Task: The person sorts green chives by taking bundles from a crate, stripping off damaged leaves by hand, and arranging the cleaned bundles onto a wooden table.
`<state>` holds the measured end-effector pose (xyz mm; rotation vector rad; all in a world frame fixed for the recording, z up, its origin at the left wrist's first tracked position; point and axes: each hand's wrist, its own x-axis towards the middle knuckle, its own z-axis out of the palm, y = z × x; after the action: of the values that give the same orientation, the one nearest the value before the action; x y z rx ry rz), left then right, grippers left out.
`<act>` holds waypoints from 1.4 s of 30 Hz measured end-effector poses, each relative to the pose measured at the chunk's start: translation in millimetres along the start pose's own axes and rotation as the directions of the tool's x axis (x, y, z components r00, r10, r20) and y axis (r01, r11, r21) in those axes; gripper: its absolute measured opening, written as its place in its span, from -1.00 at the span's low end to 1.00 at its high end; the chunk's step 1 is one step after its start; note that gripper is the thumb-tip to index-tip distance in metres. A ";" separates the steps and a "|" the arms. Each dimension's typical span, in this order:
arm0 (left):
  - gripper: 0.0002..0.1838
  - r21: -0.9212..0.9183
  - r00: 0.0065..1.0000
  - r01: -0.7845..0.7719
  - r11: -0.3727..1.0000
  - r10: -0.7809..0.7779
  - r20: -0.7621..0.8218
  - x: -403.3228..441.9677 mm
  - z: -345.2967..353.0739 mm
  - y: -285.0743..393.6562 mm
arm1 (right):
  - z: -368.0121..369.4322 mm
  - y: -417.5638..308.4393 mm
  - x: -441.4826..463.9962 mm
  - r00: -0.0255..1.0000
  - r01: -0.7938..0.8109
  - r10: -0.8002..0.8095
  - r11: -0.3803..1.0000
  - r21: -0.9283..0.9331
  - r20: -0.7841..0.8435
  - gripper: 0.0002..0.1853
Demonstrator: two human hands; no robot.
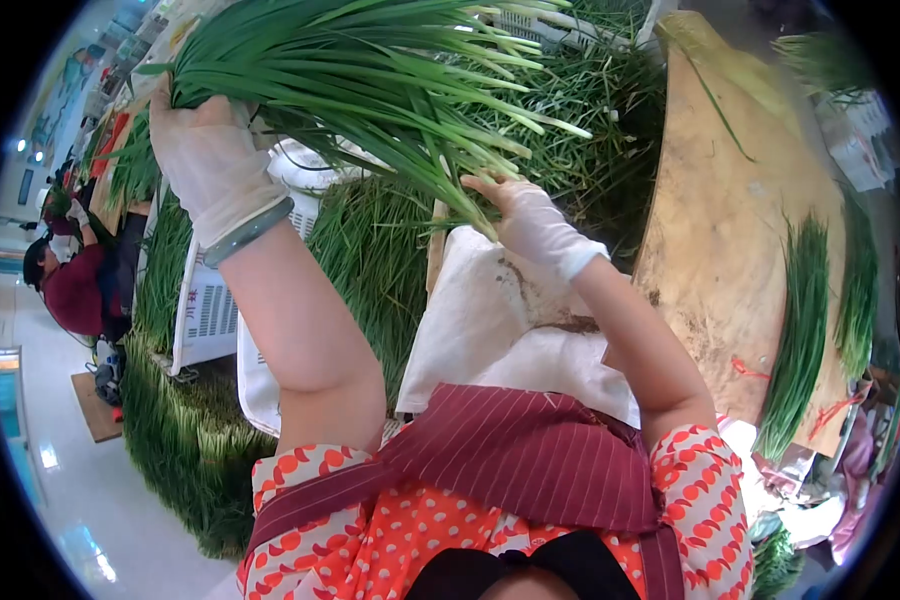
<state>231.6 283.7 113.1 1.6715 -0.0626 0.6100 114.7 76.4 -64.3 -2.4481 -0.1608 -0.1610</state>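
A large bunch of garlic chives [340, 70] is held up in front of me, its green leaves to the left and its pale stem ends to the right. My left hand [205, 150], in a thin whitish glove with a bangle at the wrist, is closed around the leafy end. My right hand [540, 225], also gloved with bare fingertips, is closed at the lower stem ends, where its fingers pinch some stalks. Below the bunch lies a white cloth [470, 310]. Loose, tangled chive leaves [600, 130] fill the space behind my right hand.
To the right, a wooden board [710, 240] carries tied chive bundles [800, 330] and red ties [750, 370]. White plastic crates [210, 300] and stacked chives [190, 440] stand at left. A person in dark red [75, 290] works farther off at left.
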 end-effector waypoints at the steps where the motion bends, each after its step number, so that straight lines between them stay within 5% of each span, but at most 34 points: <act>1: -0.52 0.433 0.937 -0.344 0.833 0.334 0.101 4.7 0.4 0.4 | -3.2 -3.1 7.6 0.988 -0.132 0.125 0.988 0.074 0.088 -0.47; 2: -0.55 0.714 0.769 -0.581 0.391 0.552 0.324 6.8 3.4 2.2 | -6.6 -5.3 16.4 0.953 -0.268 0.242 0.954 0.135 0.182 -0.48; 4: -0.55 0.669 0.742 -0.616 0.416 0.591 0.315 3.3 14.5 16.6 | 48.0 28.1 41.1 0.931 -0.247 0.363 0.551 0.797 0.038 -0.49; 7: -0.57 0.539 0.695 -0.691 0.482 0.649 0.310 -7.3 38.5 36.0 | 28.4 17.6 48.7 0.944 -0.263 0.331 0.755 0.601 -0.003 -0.50; 17: -0.61 -0.199 0.577 -0.710 0.675 0.720 0.385 -119.8 119.7 110.3 | -118.5 38.5 -51.4 0.859 -0.081 0.421 0.672 0.736 -0.291 -0.52; 23: -0.63 -0.502 0.600 -0.296 0.813 0.567 0.564 -186.3 158.0 124.9 | -189.6 56.6 -212.3 0.669 -0.145 0.589 0.701 0.699 -0.452 -0.54; 26: -0.64 -0.400 0.606 0.328 0.856 0.134 0.784 -205.2 188.5 89.0 | -186.4 62.3 -278.0 0.615 -0.328 0.645 0.732 0.597 -0.453 -0.54; 29: -0.72 -0.233 0.329 0.920 0.315 -0.300 0.895 -210.6 228.6 -19.7 | -168.0 53.8 -313.3 0.715 -0.549 0.627 0.777 0.307 -0.307 -0.55; 30: -0.74 -0.169 0.202 0.979 0.111 -0.468 0.860 -205.2 246.0 -64.6 | -174.4 25.3 -311.4 0.692 -0.679 0.695 0.719 0.150 -0.197 -0.48; 31: -0.75 -0.115 0.172 0.983 0.143 -0.500 0.849 -201.6 245.3 -93.7 | -164.2 31.2 -321.9 0.788 -0.546 0.561 0.827 0.133 -0.253 -0.59; 32: -0.76 -0.061 0.145 0.983 0.172 -0.532 0.834 -200.0 240.6 -109.4 | -170.2 27.6 -322.8 0.783 -0.549 0.565 0.824 0.139 -0.261 -0.59; 34: -0.76 0.007 0.082 0.989 0.149 -0.579 0.811 -194.6 230.8 -93.6 | -187.4 13.2 -324.6 0.667 -0.675 0.717 0.697 0.241 -0.204 -0.67; 36: -0.76 0.021 0.072 0.983 0.181 -0.490 0.869 -189.9 227.8 -93.2 | -195.8 25.3 -322.2 0.639 -0.619 0.705 0.709 0.338 -0.308 -0.70; 40: -0.78 -0.078 0.184 0.965 0.250 -0.436 0.881 -188.5 235.4 -84.3 | -226.3 59.2 -288.9 0.634 -0.553 0.583 0.801 0.229 -0.508 -0.69; 42: -0.81 0.002 0.095 0.972 0.235 -0.399 0.912 -188.8 234.4 -67.1 | -230.4 81.6 -262.7 0.654 -0.495 0.525 0.841 0.217 -0.545 -0.68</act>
<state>178.0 23.2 -43.0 0.8590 0.0066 -1.0181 -148.3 -152.4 20.7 -2.1697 0.7939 -0.6405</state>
